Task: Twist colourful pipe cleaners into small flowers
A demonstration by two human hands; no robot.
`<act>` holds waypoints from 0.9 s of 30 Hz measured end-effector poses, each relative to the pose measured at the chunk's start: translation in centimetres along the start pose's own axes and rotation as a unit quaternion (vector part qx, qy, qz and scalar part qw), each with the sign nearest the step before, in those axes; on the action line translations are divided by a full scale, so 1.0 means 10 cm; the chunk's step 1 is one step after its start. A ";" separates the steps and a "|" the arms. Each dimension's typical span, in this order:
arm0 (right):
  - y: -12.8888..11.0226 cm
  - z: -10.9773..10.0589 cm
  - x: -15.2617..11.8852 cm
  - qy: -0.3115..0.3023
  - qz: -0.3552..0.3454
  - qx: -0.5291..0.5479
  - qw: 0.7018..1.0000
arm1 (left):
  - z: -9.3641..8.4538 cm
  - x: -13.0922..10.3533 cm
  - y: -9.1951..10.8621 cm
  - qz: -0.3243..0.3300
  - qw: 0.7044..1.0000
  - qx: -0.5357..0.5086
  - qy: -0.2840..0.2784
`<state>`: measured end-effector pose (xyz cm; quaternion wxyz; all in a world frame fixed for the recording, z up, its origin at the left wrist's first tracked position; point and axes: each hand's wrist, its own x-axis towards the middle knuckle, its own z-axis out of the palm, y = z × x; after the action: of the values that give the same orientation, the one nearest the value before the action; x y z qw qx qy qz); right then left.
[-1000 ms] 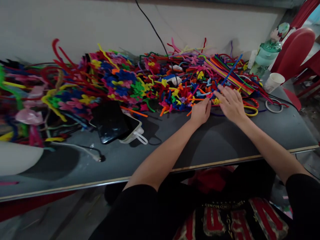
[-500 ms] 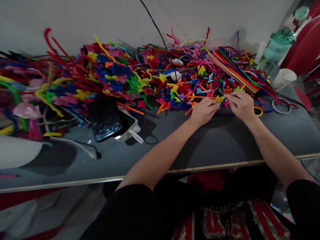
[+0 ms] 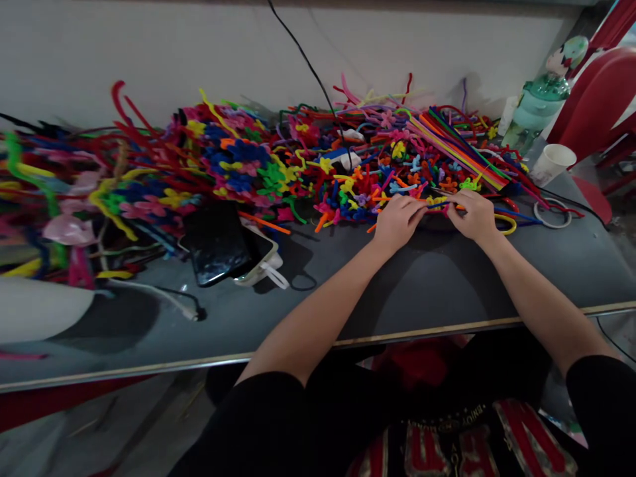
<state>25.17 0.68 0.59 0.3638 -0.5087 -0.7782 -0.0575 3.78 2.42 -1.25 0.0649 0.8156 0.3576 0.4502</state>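
Observation:
My left hand and my right hand are close together over the table, at the near edge of a heap of fuzzy pipe cleaners. A short blue pipe cleaner spans the small gap between them. The fingers of both hands are closed on it, one at each end, though the fingertips are partly hidden. Just behind the left hand lies an orange pipe cleaner. Small pipe-cleaner flowers in several colours crowd the heap to its left.
A bundle of straight pipe cleaners lies behind the right hand. Farther right are a tape roll, a paper cup and a green bottle. A black phone and a white cable lie left. A black cord hangs down the wall.
The view has tilted slightly up and to the right. My hands have drawn a little apart, and the blue pipe cleaner between them now lies flatter.

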 end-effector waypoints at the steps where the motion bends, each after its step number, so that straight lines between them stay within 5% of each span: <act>1: -0.01 0.00 0.00 -0.005 0.002 0.008 1.000 | 0.01 0.00 0.00 -0.005 0.999 -0.034 -0.013; 11: -0.20 0.02 0.01 0.039 0.129 0.171 0.976 | 0.09 -0.04 0.10 -0.156 0.955 -0.253 -0.021; 22: -0.38 0.10 -0.04 -0.031 0.229 0.283 0.931 | 0.04 -0.07 0.15 -0.126 0.976 -0.160 0.082; 27: -0.37 0.19 -0.03 0.004 0.263 0.337 0.904 | 0.11 -0.06 0.04 -0.170 0.958 -0.228 0.044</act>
<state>21.25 -0.42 0.08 0.5182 -0.5419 -0.5879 0.3036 4.60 2.03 -2.10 0.3087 0.6856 0.3812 0.5379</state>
